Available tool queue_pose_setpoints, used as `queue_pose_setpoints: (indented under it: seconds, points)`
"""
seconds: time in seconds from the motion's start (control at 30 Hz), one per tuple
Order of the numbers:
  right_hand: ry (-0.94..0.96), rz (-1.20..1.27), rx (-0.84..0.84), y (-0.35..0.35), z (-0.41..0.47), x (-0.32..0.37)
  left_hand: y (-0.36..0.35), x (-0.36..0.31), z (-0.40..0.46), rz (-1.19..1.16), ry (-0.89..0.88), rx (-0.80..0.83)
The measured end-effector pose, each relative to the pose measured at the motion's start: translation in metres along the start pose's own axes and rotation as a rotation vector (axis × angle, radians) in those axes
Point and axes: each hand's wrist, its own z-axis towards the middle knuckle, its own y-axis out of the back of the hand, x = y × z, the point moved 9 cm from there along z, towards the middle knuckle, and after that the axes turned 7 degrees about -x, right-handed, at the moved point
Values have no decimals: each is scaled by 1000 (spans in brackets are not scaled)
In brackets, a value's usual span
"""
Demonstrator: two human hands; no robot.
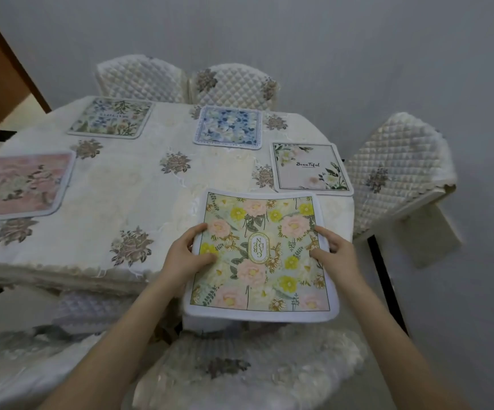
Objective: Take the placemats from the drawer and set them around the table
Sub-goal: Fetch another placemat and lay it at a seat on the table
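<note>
Quilted chairs [241, 84] ring the surface [127, 187], one [248, 368] standing near, under the arms. Four placemats lie flat: pink [20, 184] at left, blue-green [111, 117] far left, blue [228, 127] far, white "Beautiful" [310, 167] at right. A fifth, the green floral placemat [259, 253] with yellow and pink blooms, overhangs the near edge, the left hand [186, 255] and right hand [336, 255] each with its grip clamped on a side edge.

The white floral placemat [312, 167] bore the script word "Beautiful" at its centre. The yellow-and-pink flowered placemat [260, 253] carried "GARDEN" in a gold oval (the letters upside down to the camera). Lettering on the blue-green placemat [111, 117] was too blurred to read.
</note>
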Motion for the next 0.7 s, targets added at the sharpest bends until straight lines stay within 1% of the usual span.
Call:
queue_pose_setpoints:
  seconds: [0.1, 0.3, 0.43, 0.57, 0.7]
  points:
    - [-33, -26, 0, -22, 38, -4, -3, 6, 41, 37, 14, 46]
    - [-79, -66, 28, -64, 91, -21, -8, 35, 101, 73, 79, 19]
    - [-94, -59, 31, -88, 118, -41, -11, 61, 125, 80, 110, -16]
    - [-92, -62, 8, -103, 141, -61, -17, 82, 144, 28, 130, -49]
    - [-91, -81, -9, -114, 152, -80, -22, 100, 157, 60, 135, -83]
